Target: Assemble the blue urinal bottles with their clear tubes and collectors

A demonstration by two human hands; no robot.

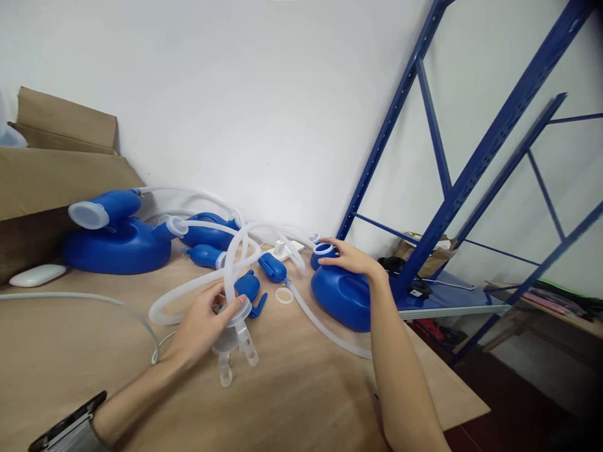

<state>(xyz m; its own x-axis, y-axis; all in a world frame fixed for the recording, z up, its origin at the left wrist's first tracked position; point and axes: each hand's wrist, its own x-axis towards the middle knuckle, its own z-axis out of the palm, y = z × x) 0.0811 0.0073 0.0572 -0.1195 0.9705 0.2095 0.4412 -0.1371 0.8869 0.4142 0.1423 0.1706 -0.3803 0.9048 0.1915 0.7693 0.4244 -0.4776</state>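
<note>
My left hand (207, 320) is closed on a translucent plastic cap (242, 312), which has two strap-like tabs hanging down and a thick white hose (230, 270) rising from it. To the right, my right hand (351, 256) grips the neck of a blue plastic urinal bottle (336, 295), its round mouth uncovered and tilted towards me. Between my hands lie a small blue bottle-shaped piece (272, 268), a white ring (284, 295) and a blue clip-like piece (259, 306). Part of another blue piece (247, 285) is hidden behind the cap and hose.
Another blue urinal bottle (117, 248) lies at left, with a blue funnel-ended piece (106, 210) on top. A cardboard box (61, 169) stands behind it. A white computer mouse (38, 275) and a cable (94, 295) lie at left. Blue metal shelving (452, 201) rises at right.
</note>
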